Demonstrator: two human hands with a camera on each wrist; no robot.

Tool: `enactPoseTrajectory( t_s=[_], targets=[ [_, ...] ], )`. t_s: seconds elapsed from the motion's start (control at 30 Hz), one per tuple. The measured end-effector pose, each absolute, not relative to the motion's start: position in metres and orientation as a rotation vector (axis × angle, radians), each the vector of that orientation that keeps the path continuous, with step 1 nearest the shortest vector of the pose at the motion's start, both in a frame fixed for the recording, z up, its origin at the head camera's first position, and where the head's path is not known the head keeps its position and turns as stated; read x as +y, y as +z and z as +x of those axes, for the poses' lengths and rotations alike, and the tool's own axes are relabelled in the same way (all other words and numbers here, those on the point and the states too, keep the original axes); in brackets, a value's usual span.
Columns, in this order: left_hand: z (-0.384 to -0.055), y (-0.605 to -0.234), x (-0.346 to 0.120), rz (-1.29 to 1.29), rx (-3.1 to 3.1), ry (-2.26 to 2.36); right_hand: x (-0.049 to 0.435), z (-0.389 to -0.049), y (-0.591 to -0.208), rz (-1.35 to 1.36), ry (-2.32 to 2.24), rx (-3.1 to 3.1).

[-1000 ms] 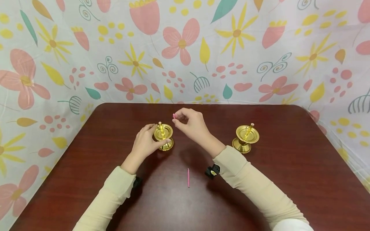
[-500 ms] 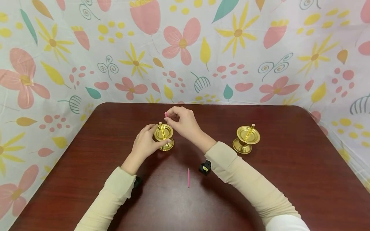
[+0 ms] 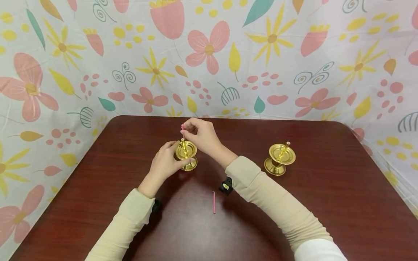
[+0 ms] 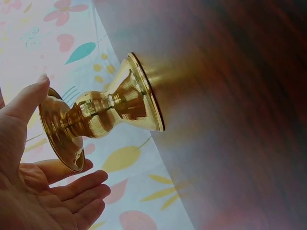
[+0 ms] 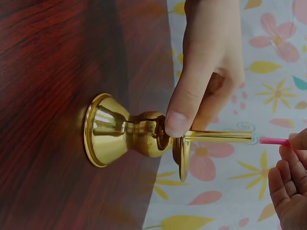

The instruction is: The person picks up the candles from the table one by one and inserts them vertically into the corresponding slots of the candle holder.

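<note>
A gold candle holder (image 3: 190, 166) stands on the table, with a dish and a thin upright tube (image 5: 220, 136) at its top. My left hand (image 3: 166, 160) holds the dish between thumb and fingers; in the left wrist view the other fingers stretch out past the rim. My right hand (image 3: 203, 135) pinches a slim pink candle (image 5: 273, 141) above the tube. In the right wrist view the candle's lower end lines up with the tube's mouth, a small gap between them. Another pink candle (image 3: 214, 203) lies on the table in front of the hands.
A second gold candle holder (image 3: 281, 155) stands to the right, its tube holding no candle. The dark red-brown table (image 3: 339, 203) has its far edge near a flower-printed cloth (image 3: 235, 47). Black wrist cameras (image 3: 226, 186) hang below the sleeves.
My right hand has moved left with its pink candle, from right of the candle holder to just above its tube. The left hand has kept its hold on the dish.
</note>
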State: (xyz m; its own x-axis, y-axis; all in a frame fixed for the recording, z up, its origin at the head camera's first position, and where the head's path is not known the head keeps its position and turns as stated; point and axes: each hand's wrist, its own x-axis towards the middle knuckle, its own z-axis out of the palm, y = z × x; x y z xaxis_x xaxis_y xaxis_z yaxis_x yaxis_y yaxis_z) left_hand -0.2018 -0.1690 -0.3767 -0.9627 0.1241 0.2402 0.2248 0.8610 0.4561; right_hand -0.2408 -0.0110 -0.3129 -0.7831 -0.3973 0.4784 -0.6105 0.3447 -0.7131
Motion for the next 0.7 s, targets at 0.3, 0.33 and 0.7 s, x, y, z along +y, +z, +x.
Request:
enactPoseTrajectory(
  t_s=[0.3, 0.33, 0.7],
  targets=[
    [-0.2010, -0.3771, -0.1701, -0.285, -2.831, -0.744, -0.0158, -0.2421, -0.3172, 0.874, 1.435, -2.414],
    [-0.2011, -0.3773, -0.1702, -0.287, -2.830, -0.748, -0.0159, -0.2423, -0.3177, 0.870, 1.435, -2.414],
    [-0.2034, -0.3783, -0.1708, -0.335, -2.796, -0.781, -0.0168, -0.2461, -0.3185, 0.904, 1.441, -2.406]
  ],
)
